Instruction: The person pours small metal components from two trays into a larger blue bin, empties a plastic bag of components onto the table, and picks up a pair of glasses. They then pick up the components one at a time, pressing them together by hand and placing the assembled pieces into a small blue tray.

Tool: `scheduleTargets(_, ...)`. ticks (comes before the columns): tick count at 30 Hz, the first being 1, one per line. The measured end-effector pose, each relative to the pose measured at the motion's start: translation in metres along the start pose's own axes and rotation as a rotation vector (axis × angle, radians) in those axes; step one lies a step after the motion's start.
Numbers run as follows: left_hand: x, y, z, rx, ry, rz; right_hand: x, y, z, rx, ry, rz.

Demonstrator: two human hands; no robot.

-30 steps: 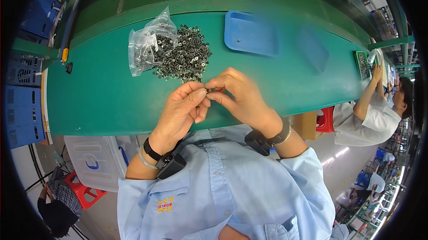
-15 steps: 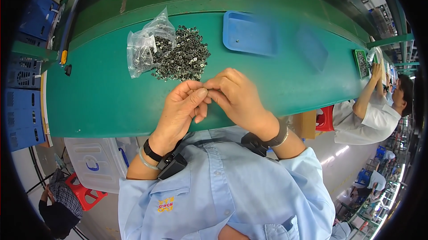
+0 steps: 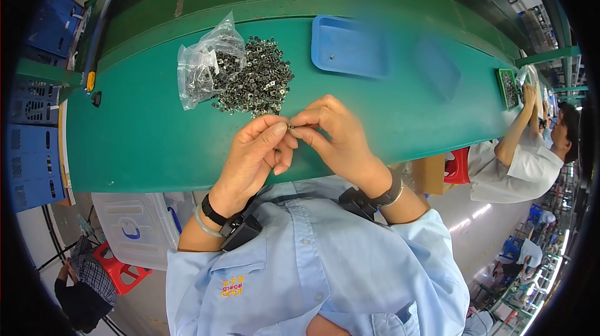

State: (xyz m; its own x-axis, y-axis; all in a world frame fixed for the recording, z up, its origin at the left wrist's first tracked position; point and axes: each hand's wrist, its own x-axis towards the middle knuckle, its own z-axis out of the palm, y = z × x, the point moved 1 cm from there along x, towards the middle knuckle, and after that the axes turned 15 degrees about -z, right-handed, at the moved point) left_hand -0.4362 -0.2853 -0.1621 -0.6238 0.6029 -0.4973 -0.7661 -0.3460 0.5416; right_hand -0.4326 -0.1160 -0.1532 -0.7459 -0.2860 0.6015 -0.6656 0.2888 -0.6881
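Between my two hands, at the fingertips, is a tiny dark and silvery part (image 3: 290, 127), too small to name more exactly. My left hand (image 3: 258, 148) pinches it between thumb and forefinger, the other fingers curled. My right hand (image 3: 332, 133) meets it from the other side, thumb and forefinger pinched on the same part. Just beyond my fingers lies a heap of small black and metal parts (image 3: 259, 80). A clear plastic bag (image 3: 199, 74) rests against the heap's left side, with more such parts in it.
A shallow blue tray (image 3: 350, 31) with one small part in it stands right of the heap on the green table (image 3: 144, 142). At the far right, a co-worker (image 3: 519, 161) reaches toward a green tray (image 3: 506, 89) of parts. Blue crates (image 3: 34, 167) stand at the left.
The fingertips of both hands have parted slightly, so the small part between them now shows. The heap, bag and tray stay where they were.
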Motion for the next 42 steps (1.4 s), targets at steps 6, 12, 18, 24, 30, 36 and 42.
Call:
scheduleTargets(6,0.000,0.001,0.002,0.033,-0.004,0.014,0.001,-0.002,-0.001,-0.004,0.021,-0.028)
scheduleTargets(12,0.002,-0.003,0.000,-0.012,-0.044,0.020,-0.002,-0.006,-0.002,-0.009,0.050,-0.010)
scheduleTargets(18,0.007,-0.010,-0.002,-0.097,-0.128,0.023,-0.005,-0.006,-0.002,0.030,0.037,-0.016)
scheduleTargets(24,0.004,-0.005,0.000,0.057,-0.025,0.020,-0.006,-0.002,-0.005,-0.029,0.020,-0.047)
scheduleTargets(30,-0.005,0.005,0.010,0.115,0.049,0.037,-0.006,-0.002,-0.004,-0.093,0.002,-0.091)
scheduleTargets(36,-0.002,-0.004,0.005,-0.086,-0.157,-0.001,-0.006,-0.004,-0.001,0.114,0.104,-0.027)
scheduleTargets(42,0.002,-0.010,-0.001,-0.178,-0.269,-0.009,-0.007,-0.006,0.000,0.138,0.106,-0.014)
